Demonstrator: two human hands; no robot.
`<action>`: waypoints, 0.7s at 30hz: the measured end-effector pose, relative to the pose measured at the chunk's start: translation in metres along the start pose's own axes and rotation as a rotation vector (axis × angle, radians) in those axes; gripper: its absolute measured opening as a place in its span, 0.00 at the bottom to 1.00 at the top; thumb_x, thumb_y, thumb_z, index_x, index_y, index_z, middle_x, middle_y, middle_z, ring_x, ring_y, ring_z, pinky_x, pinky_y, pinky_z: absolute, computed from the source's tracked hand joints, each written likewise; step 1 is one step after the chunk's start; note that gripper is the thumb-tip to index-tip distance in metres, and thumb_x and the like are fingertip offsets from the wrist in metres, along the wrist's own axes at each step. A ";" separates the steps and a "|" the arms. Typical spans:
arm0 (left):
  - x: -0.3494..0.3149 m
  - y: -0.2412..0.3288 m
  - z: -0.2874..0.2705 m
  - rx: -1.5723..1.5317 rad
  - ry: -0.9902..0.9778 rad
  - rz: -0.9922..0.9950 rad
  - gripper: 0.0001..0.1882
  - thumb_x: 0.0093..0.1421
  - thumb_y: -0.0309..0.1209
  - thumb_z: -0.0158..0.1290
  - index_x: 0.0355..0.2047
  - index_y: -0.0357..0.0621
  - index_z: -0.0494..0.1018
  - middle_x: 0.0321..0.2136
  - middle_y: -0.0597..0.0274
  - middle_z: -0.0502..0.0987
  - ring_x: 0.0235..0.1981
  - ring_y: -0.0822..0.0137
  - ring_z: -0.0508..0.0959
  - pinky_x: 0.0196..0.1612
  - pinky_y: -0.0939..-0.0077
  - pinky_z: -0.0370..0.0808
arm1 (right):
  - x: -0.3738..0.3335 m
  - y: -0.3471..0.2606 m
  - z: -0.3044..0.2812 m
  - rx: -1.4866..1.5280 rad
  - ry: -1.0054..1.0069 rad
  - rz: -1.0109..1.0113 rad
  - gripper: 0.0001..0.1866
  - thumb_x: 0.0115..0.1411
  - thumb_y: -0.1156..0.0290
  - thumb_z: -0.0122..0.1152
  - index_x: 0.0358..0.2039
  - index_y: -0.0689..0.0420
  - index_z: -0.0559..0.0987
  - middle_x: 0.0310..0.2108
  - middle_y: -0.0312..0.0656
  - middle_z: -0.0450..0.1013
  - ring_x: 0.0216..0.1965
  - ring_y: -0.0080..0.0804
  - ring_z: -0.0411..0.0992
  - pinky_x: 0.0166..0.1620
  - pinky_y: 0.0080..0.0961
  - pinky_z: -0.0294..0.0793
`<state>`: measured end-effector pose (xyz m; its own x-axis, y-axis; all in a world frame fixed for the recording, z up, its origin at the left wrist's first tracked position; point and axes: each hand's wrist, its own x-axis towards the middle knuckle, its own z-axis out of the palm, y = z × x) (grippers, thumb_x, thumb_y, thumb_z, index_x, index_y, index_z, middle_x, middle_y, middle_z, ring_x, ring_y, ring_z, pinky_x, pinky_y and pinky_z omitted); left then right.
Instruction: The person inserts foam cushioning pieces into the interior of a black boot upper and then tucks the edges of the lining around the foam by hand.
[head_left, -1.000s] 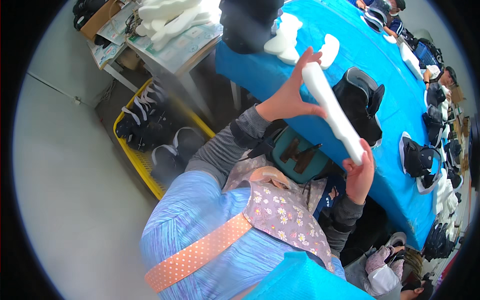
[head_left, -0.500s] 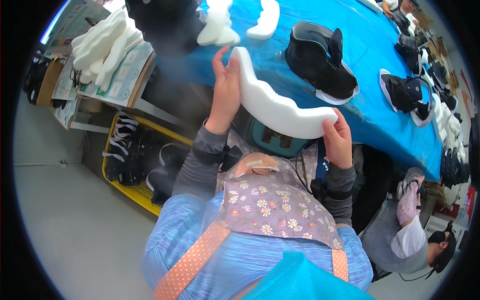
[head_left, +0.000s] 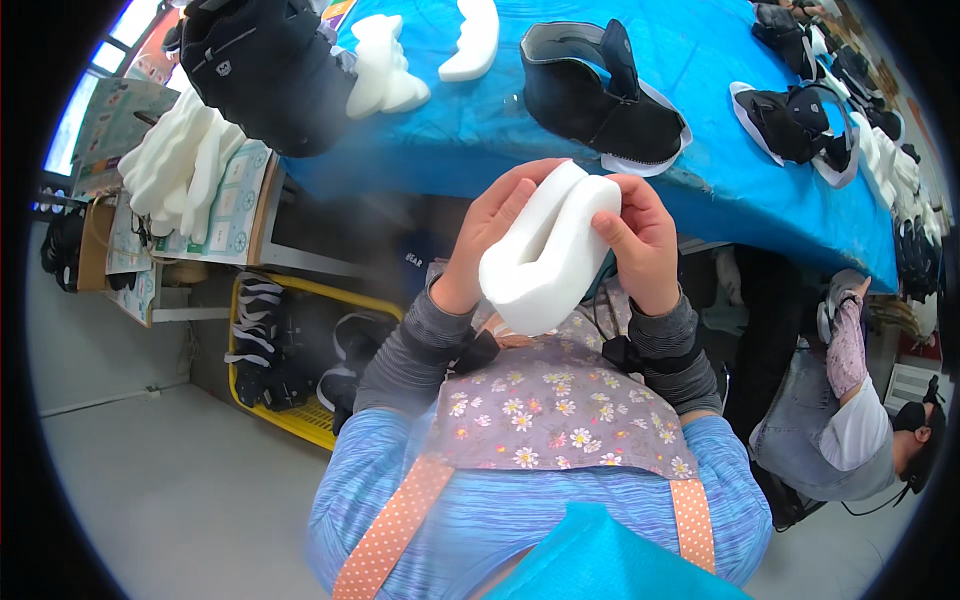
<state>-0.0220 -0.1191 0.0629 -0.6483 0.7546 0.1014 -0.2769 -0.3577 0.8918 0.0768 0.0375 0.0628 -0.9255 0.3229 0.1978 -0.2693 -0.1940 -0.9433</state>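
Note:
Between my two hands a thick white foam pad point(head_left: 535, 285) is bent double into a U, its fold toward me. My left hand point(head_left: 490, 230) closes on one end and my right hand point(head_left: 642, 238) grips the other, thumb on the near face. The two ends lie close together at the far side. Just beyond, on the blue-covered table point(head_left: 450, 135), stands a black padded shoe-like piece point(head_left: 600, 100) with a white edge. Another white foam pad point(head_left: 472, 40) and a small stack of foam pads point(head_left: 385, 68) lie to its left.
A pile of black pieces point(head_left: 265, 75) stands at the table's left end. Farther left, white foam pieces point(head_left: 185, 165) are heaped on a side table. Below it, a yellow crate point(head_left: 285, 415) holds black pieces. Another person point(head_left: 835, 420) sits at the right.
The foam pad was stretched out in a wavy curve between my hands. My hands have come together and folded it, and the view has shifted slightly.

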 end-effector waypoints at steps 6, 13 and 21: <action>0.001 0.000 0.005 0.069 -0.012 -0.006 0.21 0.72 0.38 0.38 0.56 0.36 0.68 0.47 0.60 0.75 0.45 0.74 0.74 0.48 0.80 0.71 | 0.000 -0.005 -0.004 0.009 -0.013 0.052 0.15 0.60 0.71 0.65 0.45 0.60 0.73 0.37 0.35 0.75 0.38 0.19 0.72 0.43 0.17 0.72; 0.002 -0.003 0.006 0.110 -0.019 0.015 0.21 0.72 0.37 0.38 0.54 0.34 0.70 0.47 0.60 0.74 0.45 0.74 0.74 0.48 0.82 0.69 | -0.002 -0.009 -0.006 -0.016 -0.020 0.073 0.17 0.58 0.71 0.67 0.45 0.59 0.72 0.37 0.36 0.75 0.38 0.19 0.73 0.41 0.17 0.73; 0.005 -0.008 -0.010 0.277 -0.083 0.140 0.18 0.71 0.35 0.41 0.46 0.33 0.74 0.39 0.63 0.73 0.37 0.76 0.72 0.41 0.83 0.68 | -0.001 -0.012 0.009 0.111 -0.047 0.127 0.17 0.62 0.71 0.62 0.50 0.60 0.71 0.42 0.37 0.74 0.43 0.19 0.72 0.45 0.18 0.72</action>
<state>-0.0302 -0.1174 0.0515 -0.6033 0.7550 0.2569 0.0222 -0.3061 0.9517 0.0787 0.0312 0.0760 -0.9647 0.2462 0.0938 -0.1750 -0.3328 -0.9266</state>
